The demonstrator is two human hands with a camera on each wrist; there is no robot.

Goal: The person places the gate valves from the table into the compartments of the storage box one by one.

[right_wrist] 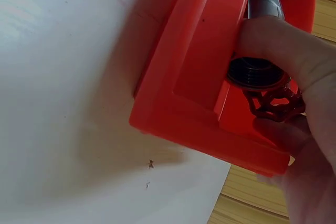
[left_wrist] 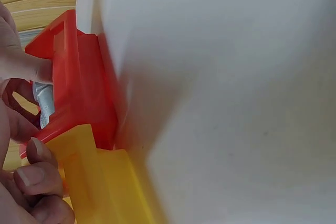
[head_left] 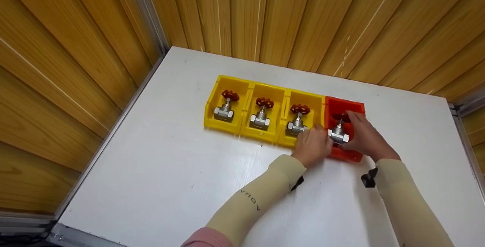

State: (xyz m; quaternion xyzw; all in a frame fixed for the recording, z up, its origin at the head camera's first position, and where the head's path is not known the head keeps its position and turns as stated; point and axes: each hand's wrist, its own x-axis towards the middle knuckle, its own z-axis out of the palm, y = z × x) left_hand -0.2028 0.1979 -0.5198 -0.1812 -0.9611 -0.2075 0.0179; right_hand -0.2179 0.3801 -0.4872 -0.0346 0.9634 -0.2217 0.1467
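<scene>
In the red bin point(head_left: 346, 155) at the right end of the row stands a gate valve point(head_left: 338, 136) with a metal body and a red handwheel. My right hand point(head_left: 365, 137) grips this valve. In the right wrist view its thumb point(right_wrist: 273, 40) lies across the body and the fingers are by the handwheel point(right_wrist: 278, 103). My left hand point(head_left: 312, 146) is curled over the border between the red bin and the adjacent yellow bin point(head_left: 288, 139). Its fingers point(left_wrist: 34, 177) lie against the yellow rim, close to the valve's left end; I cannot tell whether they grip anything.
Joined to the red bin are a middle yellow bin point(head_left: 261, 135) and a leftmost yellow bin point(head_left: 221, 126). Each yellow bin holds one similar red-wheeled valve. The row stands on a white table point(head_left: 182, 156). Wood-look panel walls point(head_left: 242, 19) enclose the back and left side.
</scene>
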